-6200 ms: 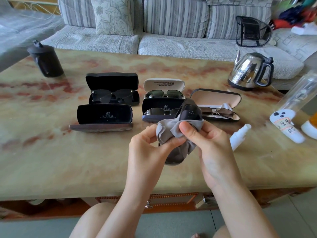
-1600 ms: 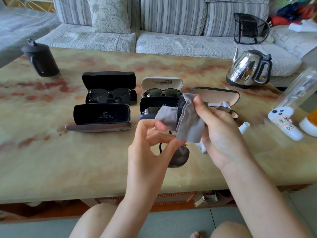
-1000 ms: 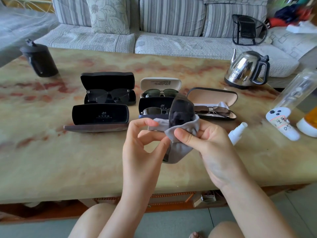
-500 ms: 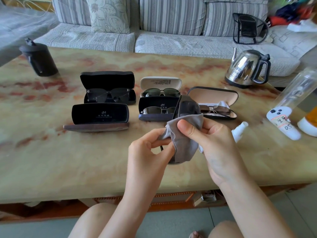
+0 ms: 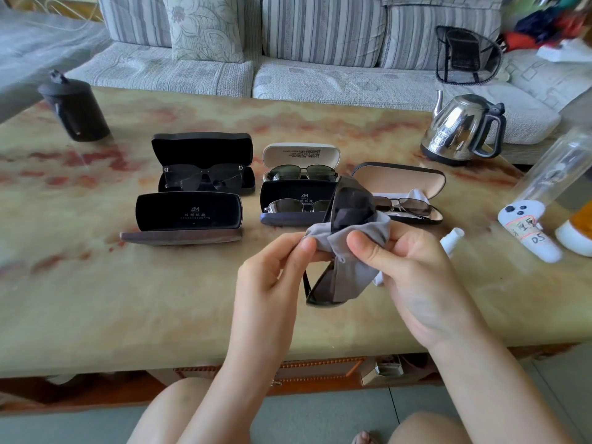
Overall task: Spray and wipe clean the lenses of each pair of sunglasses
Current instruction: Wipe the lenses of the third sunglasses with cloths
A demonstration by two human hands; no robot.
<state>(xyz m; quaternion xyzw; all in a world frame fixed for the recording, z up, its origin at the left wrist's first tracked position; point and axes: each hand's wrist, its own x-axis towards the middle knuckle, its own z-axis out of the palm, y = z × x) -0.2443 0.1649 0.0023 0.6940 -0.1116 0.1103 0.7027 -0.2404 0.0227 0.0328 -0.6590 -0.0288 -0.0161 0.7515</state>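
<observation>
Above the table's near middle I hold a pair of black sunglasses (image 5: pixel 350 206) upright, one lens up and one down. A grey cloth (image 5: pixel 352 267) wraps its middle. My left hand (image 5: pixel 275 280) pinches the frame and a cloth corner. My right hand (image 5: pixel 407 267) pinches the cloth against the lens with thumb on top. Open cases behind hold a black pair (image 5: pixel 203 179), a green-lens pair (image 5: pixel 301 172), a metal pair (image 5: pixel 298 205) and a thin-frame pair (image 5: pixel 405 205). A white spray bottle (image 5: pixel 450 240) lies behind my right hand, mostly hidden.
An empty open black case (image 5: pixel 187 216) stands at the front left of the cases. A steel kettle (image 5: pixel 464 126) is at the back right, a dark lidded cup (image 5: pixel 75 107) at the back left. A clear bottle (image 5: pixel 551 184) lies at the right edge. A sofa runs behind the marble table (image 5: pixel 128 299).
My hands keep rubbing the cloth over the sunglasses. The right hand's cloth shifted down, baring more of the upper lens. My left fingers closed onto the cloth corner.
</observation>
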